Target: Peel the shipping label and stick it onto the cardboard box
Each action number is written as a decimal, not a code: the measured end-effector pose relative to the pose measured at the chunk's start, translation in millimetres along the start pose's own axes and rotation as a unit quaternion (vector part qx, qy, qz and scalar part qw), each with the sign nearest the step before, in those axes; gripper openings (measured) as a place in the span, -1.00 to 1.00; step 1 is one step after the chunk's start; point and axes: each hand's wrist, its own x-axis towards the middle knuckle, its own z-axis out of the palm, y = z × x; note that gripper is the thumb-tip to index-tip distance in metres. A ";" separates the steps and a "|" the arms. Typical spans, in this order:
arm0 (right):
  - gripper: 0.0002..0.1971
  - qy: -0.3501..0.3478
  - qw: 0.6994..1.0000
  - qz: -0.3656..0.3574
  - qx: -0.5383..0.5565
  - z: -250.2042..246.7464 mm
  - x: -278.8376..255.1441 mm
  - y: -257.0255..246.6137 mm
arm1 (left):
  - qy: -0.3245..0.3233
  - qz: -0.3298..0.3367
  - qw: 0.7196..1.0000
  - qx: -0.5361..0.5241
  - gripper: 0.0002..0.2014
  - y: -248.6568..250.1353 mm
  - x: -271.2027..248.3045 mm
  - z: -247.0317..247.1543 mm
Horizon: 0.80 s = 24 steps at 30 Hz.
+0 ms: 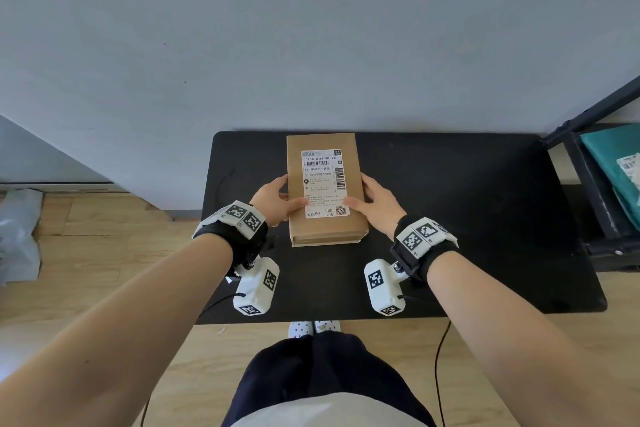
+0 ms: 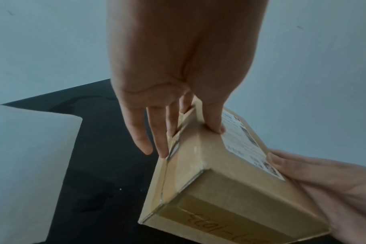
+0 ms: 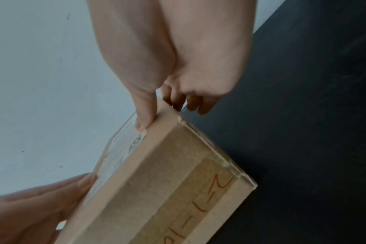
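Both hands clasp the cardboard box [image 1: 325, 191] from its sides: the left hand [image 1: 277, 199] lays its thumb on the label's near left corner with fingers down the left side, the right hand [image 1: 375, 201] mirrors it. White shipping label [image 1: 323, 182] sits stuck flat on the box top. Box rests on a black table [image 1: 467, 218] against a grey wall [image 1: 311, 38]; wooden floor [image 1: 86, 253] lies below.

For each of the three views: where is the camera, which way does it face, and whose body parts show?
Head: worn high, facing down at the cardboard box on the black table; both forearms, left hand, right hand.
Left wrist: looks along the left hand's fingers at the box.
Right wrist: looks along the right hand.
All share the shipping label.
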 end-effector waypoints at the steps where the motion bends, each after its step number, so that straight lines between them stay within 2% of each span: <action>1: -0.27 -0.006 1.000 0.001 -0.001 -2.0 -0.3 0.1 | -0.002 0.001 1.000 0.001 -0.33 -1.1 -1.3 -0.4; 4: -0.19 -0.012 1.000 -0.002 -0.029 -4.4 -1.9 1.6 | -0.010 0.007 1.000 0.002 -0.22 -3.5 -5.0 1.0; 7: -0.12 -0.014 0.999 0.002 -0.041 -2.8 -5.3 2.1 | -0.016 0.011 1.000 0.000 -0.21 -7.2 -9.8 3.2; 10: -0.18 -0.021 0.998 0.012 -0.056 -6.1 -6.5 3.0 | -0.033 0.011 0.999 -0.007 -0.25 -11.6 -12.1 0.5; 12: -0.27 0.006 0.995 0.002 -0.096 -6.8 -8.4 5.1 | -0.038 0.009 0.999 0.011 -0.27 -12.1 -14.1 -2.8; 14: -0.34 0.053 0.986 -0.004 -0.161 -7.1 -15.5 3.7 | -0.006 0.015 0.998 0.061 -0.27 -10.3 -15.2 -3.8; 16: -0.37 0.074 0.960 -0.034 -0.268 -3.2 -27.4 0.8 | 0.044 0.044 0.989 0.131 -0.30 -4.1 -21.9 -2.5; 18: -0.40 0.064 0.917 -0.096 -0.383 3.7 -38.3 -2.9 | 0.080 0.105 0.969 0.206 -0.36 4.0 -29.7 4.0; 21: -0.41 0.010 0.845 -0.159 -0.511 19.5 -45.0 -0.6 | 0.054 0.181 0.908 0.373 -0.39 6.4 -39.1 20.2; 24: -0.38 -0.012 0.813 -0.181 -0.553 31.8 -49.8 8.3 | 0.017 0.208 0.838 0.504 -0.38 -4.8 -48.0 35.9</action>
